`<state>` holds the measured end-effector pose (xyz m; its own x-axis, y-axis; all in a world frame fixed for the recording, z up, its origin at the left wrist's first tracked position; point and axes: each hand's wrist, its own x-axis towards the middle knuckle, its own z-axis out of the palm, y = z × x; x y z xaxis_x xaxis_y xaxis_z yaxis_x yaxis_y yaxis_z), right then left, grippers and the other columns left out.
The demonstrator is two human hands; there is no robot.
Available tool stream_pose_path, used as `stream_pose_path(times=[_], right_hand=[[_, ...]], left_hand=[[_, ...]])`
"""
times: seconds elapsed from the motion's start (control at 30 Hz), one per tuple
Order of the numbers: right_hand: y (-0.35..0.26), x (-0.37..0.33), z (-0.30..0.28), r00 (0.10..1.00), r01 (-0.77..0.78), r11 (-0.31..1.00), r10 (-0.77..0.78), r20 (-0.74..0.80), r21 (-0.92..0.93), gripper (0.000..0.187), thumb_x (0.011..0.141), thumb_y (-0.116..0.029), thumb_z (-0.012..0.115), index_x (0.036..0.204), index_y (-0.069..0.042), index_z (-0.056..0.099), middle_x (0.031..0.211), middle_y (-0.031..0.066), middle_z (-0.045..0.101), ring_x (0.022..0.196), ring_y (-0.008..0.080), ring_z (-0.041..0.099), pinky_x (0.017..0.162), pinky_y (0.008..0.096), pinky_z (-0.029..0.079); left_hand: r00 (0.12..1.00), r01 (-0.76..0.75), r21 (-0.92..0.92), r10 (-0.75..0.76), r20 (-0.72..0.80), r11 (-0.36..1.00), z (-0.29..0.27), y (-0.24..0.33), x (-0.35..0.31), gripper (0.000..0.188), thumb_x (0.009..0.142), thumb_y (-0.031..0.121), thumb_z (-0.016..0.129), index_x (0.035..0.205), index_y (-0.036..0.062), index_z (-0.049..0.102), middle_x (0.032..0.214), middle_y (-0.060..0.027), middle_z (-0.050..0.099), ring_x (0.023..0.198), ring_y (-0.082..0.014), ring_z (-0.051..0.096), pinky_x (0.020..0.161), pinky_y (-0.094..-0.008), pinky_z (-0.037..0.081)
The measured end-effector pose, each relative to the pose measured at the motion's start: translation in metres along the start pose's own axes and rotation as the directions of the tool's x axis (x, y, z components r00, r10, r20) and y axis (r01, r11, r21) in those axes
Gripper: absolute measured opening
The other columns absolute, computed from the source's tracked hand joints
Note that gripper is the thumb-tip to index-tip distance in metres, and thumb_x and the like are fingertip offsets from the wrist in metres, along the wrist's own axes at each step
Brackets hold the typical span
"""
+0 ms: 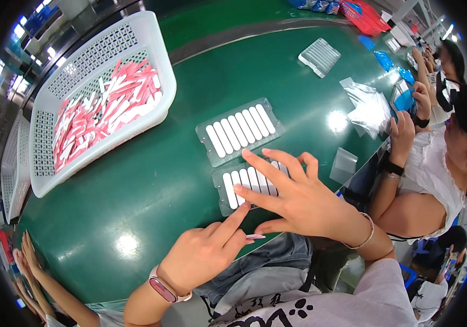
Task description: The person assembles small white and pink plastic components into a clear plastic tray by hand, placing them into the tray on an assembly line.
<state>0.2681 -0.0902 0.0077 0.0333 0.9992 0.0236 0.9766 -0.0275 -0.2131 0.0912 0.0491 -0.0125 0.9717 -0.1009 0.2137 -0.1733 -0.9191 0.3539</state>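
Right hand (293, 196) spread flat, open, over near clear tray (233, 188) of white sticks at green table (151, 180) edge, left hand (206, 250) pointing index at tray corner, pinching small pink-white stick (255, 236), second filled tray (240, 131) just beyond, white basket (151, 43) of pink and white sticks far left.

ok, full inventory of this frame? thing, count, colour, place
clear plastic blister tray: 2 near, white sticks in slots, table centre; second under the hands
ribbed clear tray: 1, far
white perforated plastic basket: 1, left, holds pink and white sticks
clear plastic bags: pile, right
green table: 1
neighbouring person: right
left hand: forefinger on near tray, holds small pink piece
right hand: flat on near tray
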Motion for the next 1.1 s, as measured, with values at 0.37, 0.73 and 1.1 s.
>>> stream_pose_path(times=[0.37,0.73,1.1], right_hand=[[0.022,-0.035,-0.007,0.978,-0.195,0.979,0.199,-0.061,0.065,0.057,0.072,-0.049,0.068,0.119,-0.019,0.06,0.138,0.0104,0.042,0.126,0.0292,0.036,0.094,0.048,0.024],[-0.008,0.019,0.01,0.994,0.078,0.977,-0.06,-0.093,0.198,0.05,0.065,-0.033,0.074,0.106,-0.011,0.056,0.122,0.0054,0.054,0.1,0.0209,0.048,0.082,0.0393,0.03],[0.034,0.111,0.0,0.963,0.231,0.973,-0.231,-0.14,-0.017,0.048,0.069,-0.025,0.076,0.103,-0.004,0.05,0.106,0.0077,0.057,0.108,0.026,0.045,0.09,0.0565,0.029]], left_hand=[[0.991,0.127,-0.032,-0.126,0.039,0.991,-0.008,0.008,0.004,0.023,0.072,0.02,0.075,0.072,0.0052,0.057,0.118,-0.0178,0.059,0.062,-0.0173,0.064,0.047,-0.0275,0.051],[0.852,0.037,-0.192,-0.131,-0.507,0.981,-0.017,0.003,-0.025,0.011,0.08,0.012,0.065,0.078,0.0043,0.058,0.082,-0.0072,0.06,0.05,-0.0168,0.053,0.044,-0.0233,0.045],[0.664,0.321,-0.173,-0.352,-0.659,0.931,-0.016,0.023,-0.015,0.019,0.082,0.022,0.063,0.075,0.005,0.056,0.074,-0.0069,0.046,0.065,-0.014,0.043,0.051,-0.0231,0.032]])
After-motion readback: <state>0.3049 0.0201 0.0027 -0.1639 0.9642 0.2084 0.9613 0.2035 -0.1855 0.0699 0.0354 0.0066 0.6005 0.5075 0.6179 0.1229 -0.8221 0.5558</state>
